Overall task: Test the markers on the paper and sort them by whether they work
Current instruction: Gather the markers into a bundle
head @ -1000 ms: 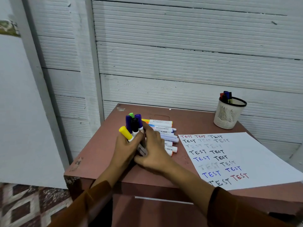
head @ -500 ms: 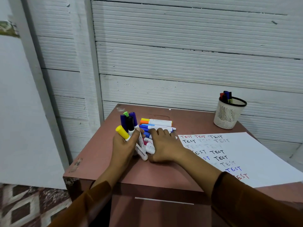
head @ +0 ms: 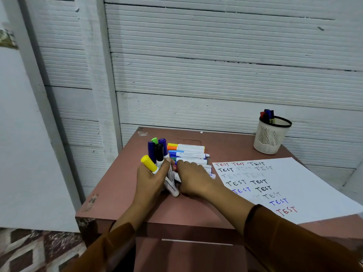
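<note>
My left hand (head: 152,180) grips a bundle of markers (head: 157,154) held upright, with yellow, blue, black, green and purple caps on top and white barrels sticking out below. Beside it a row of markers (head: 188,151) lies flat on the table. My right hand (head: 194,180) lies over the near end of that row, its fingers curled down onto the markers and touching the bundle. To the right lies the white paper (head: 306,185), covered with "TEST" written in black, red, blue and faint grey.
A white mesh pen cup (head: 270,139) with a black rim stands at the back right, and a few markers (head: 266,114) stick out of it. The reddish-brown table (head: 196,211) stands against a white ribbed wall. Its left edge drops to a patterned floor.
My right hand has moved from the bundle's base out over the lying markers. My left hand has stayed put with its bundle upright.
</note>
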Action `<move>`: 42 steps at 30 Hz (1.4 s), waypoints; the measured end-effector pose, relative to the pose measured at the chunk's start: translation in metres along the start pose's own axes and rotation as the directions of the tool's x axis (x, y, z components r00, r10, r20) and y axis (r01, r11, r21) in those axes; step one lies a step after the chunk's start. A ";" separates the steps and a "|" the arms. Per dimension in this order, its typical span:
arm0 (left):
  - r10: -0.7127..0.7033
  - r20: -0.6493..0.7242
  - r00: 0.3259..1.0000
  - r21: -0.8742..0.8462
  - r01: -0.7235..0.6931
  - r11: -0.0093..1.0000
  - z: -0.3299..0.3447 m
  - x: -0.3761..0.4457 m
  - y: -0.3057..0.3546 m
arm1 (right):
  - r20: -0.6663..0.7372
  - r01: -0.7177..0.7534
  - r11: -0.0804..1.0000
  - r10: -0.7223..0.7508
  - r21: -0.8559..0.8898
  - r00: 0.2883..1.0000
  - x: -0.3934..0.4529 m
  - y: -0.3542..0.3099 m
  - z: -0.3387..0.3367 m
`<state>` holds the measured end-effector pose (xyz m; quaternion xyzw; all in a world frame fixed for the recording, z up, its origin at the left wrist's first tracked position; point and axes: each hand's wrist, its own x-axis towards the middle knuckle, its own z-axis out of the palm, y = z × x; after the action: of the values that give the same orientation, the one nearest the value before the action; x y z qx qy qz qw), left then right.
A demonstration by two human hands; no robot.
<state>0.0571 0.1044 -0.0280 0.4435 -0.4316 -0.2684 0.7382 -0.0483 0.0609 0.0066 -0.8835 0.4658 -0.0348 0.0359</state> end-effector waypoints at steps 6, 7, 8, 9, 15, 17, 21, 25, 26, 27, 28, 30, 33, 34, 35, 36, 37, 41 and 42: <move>-0.012 0.001 1.000 -0.023 0.012 1.000 0.000 0.004 0.001 | -0.104 -0.036 0.989 0.051 0.143 0.993 -0.002 0.002 0.007; -0.006 -0.003 1.000 -0.019 0.006 1.000 0.000 0.004 0.001 | -0.124 -0.043 0.985 0.064 0.168 0.990 -0.002 0.003 0.008; -0.006 -0.009 1.000 -0.040 0.005 0.999 0.002 0.003 0.002 | -0.147 -0.047 0.980 0.076 0.193 0.986 -0.003 0.003 0.009; -0.017 -0.012 1.000 -0.084 0.016 0.996 0.004 0.002 0.004 | -0.176 -0.052 0.975 0.091 0.216 0.980 -0.003 0.004 0.010; -0.027 -0.019 0.999 -0.170 0.023 0.985 0.013 0.006 -0.001 | -0.309 -0.083 0.918 0.215 0.388 0.927 -0.008 0.014 0.009; -0.039 0.001 0.999 -0.142 0.039 0.989 0.020 0.011 -0.006 | -0.330 -0.067 0.841 0.282 0.536 0.901 -0.009 0.018 0.010; -0.068 0.010 0.998 -0.130 0.069 0.989 0.037 0.015 -0.004 | -0.300 0.025 0.572 0.392 0.820 0.869 -0.011 0.024 0.008; -0.041 0.070 0.997 -0.060 0.045 0.997 0.046 0.010 -0.007 | -0.322 0.145 0.399 0.422 0.905 0.847 -0.020 0.023 0.016; -0.034 0.079 0.996 -0.046 0.038 0.998 0.049 0.006 -0.007 | -0.344 0.166 0.394 0.440 0.904 0.829 -0.021 0.023 0.018; -0.029 0.086 0.996 -0.055 0.034 0.998 0.050 0.003 -0.007 | -0.363 0.177 0.401 0.457 0.899 0.812 -0.020 0.022 0.021; -0.021 0.091 0.996 -0.061 0.027 0.998 0.050 0.000 -0.006 | -0.380 0.193 0.400 0.466 0.896 0.799 -0.021 0.021 0.021; -0.015 0.105 0.994 -0.052 0.021 0.998 0.051 -0.003 -0.005 | -0.402 0.239 0.366 0.478 0.899 0.781 -0.024 0.022 0.023; -0.021 0.138 0.990 -0.047 0.028 0.998 0.051 -0.006 -0.006 | -0.415 0.270 0.345 0.474 0.899 0.777 -0.027 0.025 0.029; -0.040 0.152 0.988 -0.056 0.049 0.997 0.052 -0.007 -0.005 | -0.411 0.261 0.349 0.482 0.900 0.774 -0.027 0.026 0.031; -0.050 0.166 0.985 -0.069 0.062 0.996 0.053 -0.008 -0.005 | -0.402 0.251 0.345 0.491 0.904 0.773 -0.027 0.026 0.032; -0.052 0.179 0.982 -0.078 0.066 0.995 0.054 -0.010 -0.002 | -0.395 0.248 0.336 0.498 0.909 0.772 -0.026 0.026 0.032; -0.051 0.189 0.981 -0.086 0.068 0.994 0.055 -0.012 -0.002 | -0.391 0.249 0.326 0.506 0.912 0.769 -0.026 0.026 0.032; -0.043 0.158 0.987 -0.098 0.059 0.993 0.062 -0.015 -0.002 | -0.363 0.179 0.363 0.538 0.914 0.761 -0.024 0.025 0.032; -0.051 0.150 0.987 -0.090 0.065 0.994 0.063 -0.016 -0.002 | -0.356 0.166 0.368 0.543 0.915 0.760 -0.023 0.025 0.033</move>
<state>-0.0055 0.0892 -0.0212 0.3995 -0.4587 -0.3422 0.7162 -0.0789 0.0668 -0.0298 -0.5839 0.4567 -0.5631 0.3653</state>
